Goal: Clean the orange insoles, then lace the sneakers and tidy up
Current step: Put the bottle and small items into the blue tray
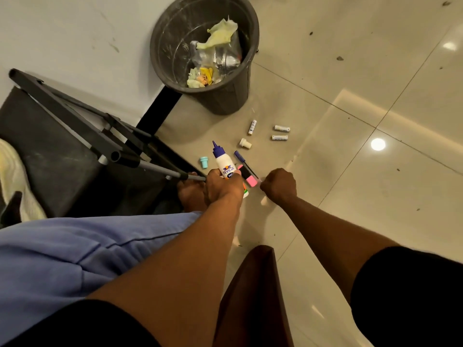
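My left hand (pixel 220 186) is shut on a white glue bottle (pixel 223 165) with a blue cap, held just above the floor. A small orange, green and white item (pixel 245 192) shows under the same fist. My right hand (pixel 279 184) is closed in a fist, its fingertips pinching the near end of a blue pen (pixel 240 157) that lies on the tiles. A pink highlighter (pixel 248 177) lies between the two hands. A pale sneaker (pixel 15 176) is at the left edge on a dark mat. No orange insoles are in view.
A dark bin (pixel 225 96) with crumpled paper stands ahead by the wall. White tubes (pixel 281 128) (pixel 252 127), a white cap (pixel 245 143) and a teal cap (pixel 203 162) lie on the floor. A black folding frame (pixel 75 116) is at the left, a brown chair edge (pixel 253 284) below.
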